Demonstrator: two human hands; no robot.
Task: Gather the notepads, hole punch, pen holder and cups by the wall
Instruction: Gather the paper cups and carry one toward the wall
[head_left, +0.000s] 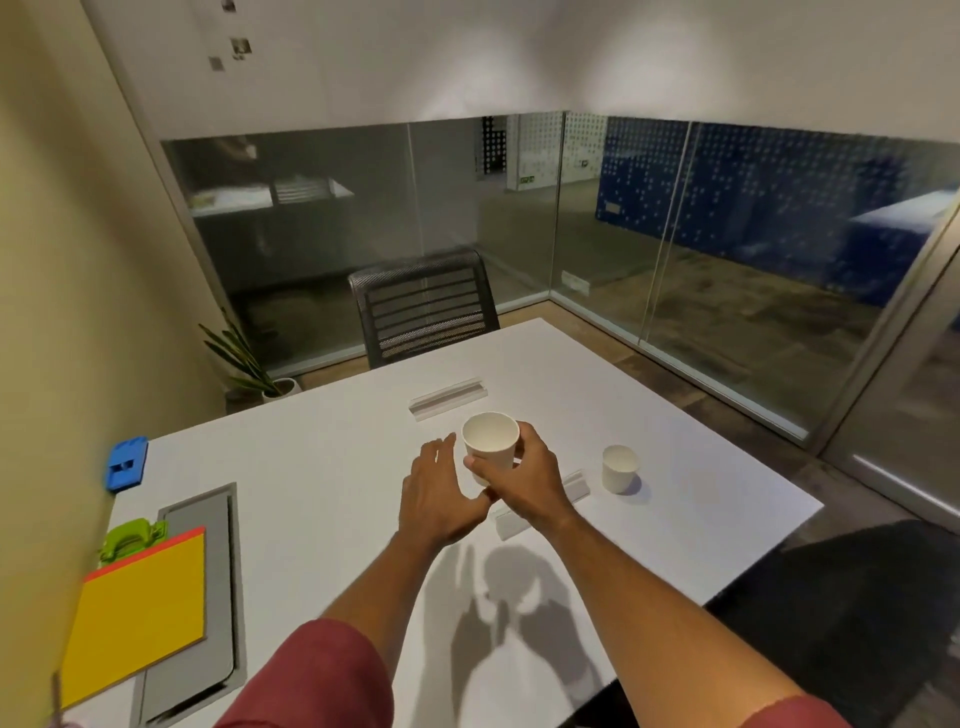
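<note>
Right hand (524, 480) grips a cup (491, 447) mid-table (322, 467); left hand (441, 493) open beside it.

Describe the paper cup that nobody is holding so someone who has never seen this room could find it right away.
Start at the white table and go to its right side, toward the glass partition. A small white paper cup stands there upright and alone, just right of a clear acrylic stand. Unlike the other cup, gripped by the right hand, nothing touches it.
</note>
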